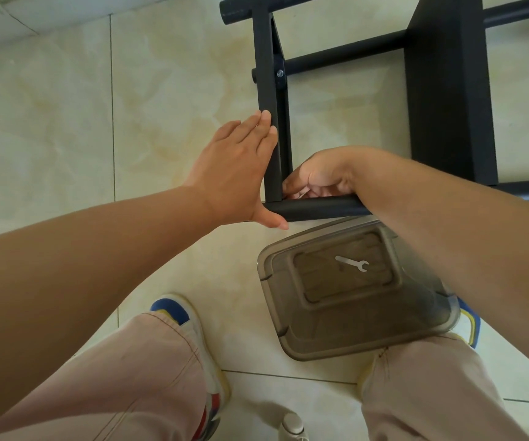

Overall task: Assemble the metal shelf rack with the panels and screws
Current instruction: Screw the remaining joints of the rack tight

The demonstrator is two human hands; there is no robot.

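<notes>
Rack frame braced by flat, spread left hand, right hand curled beside its corner joint, pinched contents indiscernible.

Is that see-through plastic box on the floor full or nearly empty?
Nearly empty. Through the open top of the plastic box only a small silver wrench shows, lying on its bottom.

The black rack runs off the top and right edges, so its full shape is unseen. The right hand curls at the corner joint, hiding whatever its fingertips pinch, perhaps a screw. The right forearm covers part of the grey bin. A pale object is cut off at the bottom edge.
</notes>
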